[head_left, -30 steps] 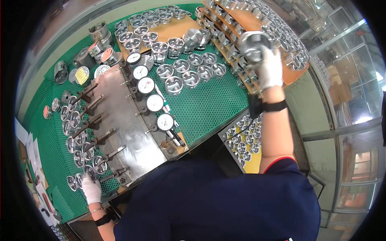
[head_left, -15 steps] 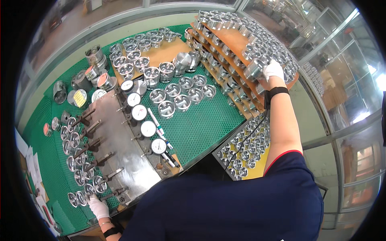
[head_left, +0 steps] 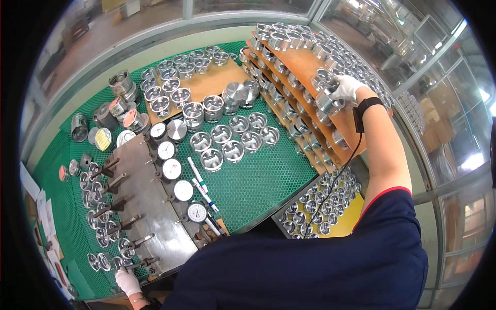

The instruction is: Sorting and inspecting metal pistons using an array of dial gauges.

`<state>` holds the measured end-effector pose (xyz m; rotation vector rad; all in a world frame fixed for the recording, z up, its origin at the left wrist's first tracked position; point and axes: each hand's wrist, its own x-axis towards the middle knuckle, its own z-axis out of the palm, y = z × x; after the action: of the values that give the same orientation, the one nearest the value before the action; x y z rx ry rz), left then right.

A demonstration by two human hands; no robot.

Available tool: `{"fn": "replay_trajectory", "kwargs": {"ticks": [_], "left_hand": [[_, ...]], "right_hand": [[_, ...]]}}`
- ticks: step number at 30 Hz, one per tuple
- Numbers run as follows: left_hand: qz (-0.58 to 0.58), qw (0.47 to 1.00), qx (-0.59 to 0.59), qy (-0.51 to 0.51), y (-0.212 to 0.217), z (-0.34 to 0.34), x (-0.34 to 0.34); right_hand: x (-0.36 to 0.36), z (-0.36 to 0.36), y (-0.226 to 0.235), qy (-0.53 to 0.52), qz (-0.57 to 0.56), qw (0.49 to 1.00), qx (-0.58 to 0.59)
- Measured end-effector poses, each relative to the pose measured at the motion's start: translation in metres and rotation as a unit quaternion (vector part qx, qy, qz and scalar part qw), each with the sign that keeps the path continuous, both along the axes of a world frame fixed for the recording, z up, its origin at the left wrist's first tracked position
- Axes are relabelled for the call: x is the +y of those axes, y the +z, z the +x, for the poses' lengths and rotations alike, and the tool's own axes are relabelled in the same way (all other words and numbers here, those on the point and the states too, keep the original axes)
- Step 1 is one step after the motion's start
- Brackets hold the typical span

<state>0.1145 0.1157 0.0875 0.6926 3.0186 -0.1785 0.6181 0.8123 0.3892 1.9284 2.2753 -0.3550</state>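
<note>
Green perforated matting (head_left: 258,181) covers our bench, glass partitions curving round the top and right of the frame.

Head view. Our right hand (head_left: 345,88), white-gloved with a black wrist strap, reaches to the upper right and is closed round a shiny metal piston (head_left: 326,101), held at the sloping wooden rack (head_left: 310,67); that rack is lined with rows of like pistons. Our left hand (head_left: 127,281), also gloved, sits at the lower left edge, resting at the near corner of the grey gauge fixture (head_left: 139,206); we cannot tell whether its fingers are spread or curled.

Centre frame: loose pistons (head_left: 232,139) stand in a cluster on the matting. A flat wooden board (head_left: 206,88) in the upper middle carries more. Round dial gauges (head_left: 173,168) run along the fixture's right edge, white markers (head_left: 199,181) just beside them. Lower right, a yellow tray (head_left: 351,217) of pistons sits below bench level.
</note>
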Motion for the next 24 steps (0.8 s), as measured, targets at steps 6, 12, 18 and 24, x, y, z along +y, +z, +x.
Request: {"fn": "replay_trajectory", "kwargs": {"ticks": [6, 12, 18, 24], "left_hand": [[0.045, 0.997, -0.017, 0.054, 0.013, 0.024, -0.012], [0.166, 0.977, -0.052, 0.127, 0.012, 0.050, -0.039], [0.181, 0.964, -0.051, 0.187, 0.023, 0.081, -0.085], [0.160, 0.946, -0.078, 0.270, 0.108, 0.105, -0.037]], "right_hand": [[0.037, -0.021, 0.012, 0.008, 0.006, 0.993, -0.114], [0.060, -0.031, 0.008, 0.005, -0.050, 0.998, -0.029], [0.092, -0.105, -0.001, 0.122, 0.085, 0.979, -0.141], [0.119, -0.082, -0.012, 0.129, 0.143, 0.974, -0.119]]}}
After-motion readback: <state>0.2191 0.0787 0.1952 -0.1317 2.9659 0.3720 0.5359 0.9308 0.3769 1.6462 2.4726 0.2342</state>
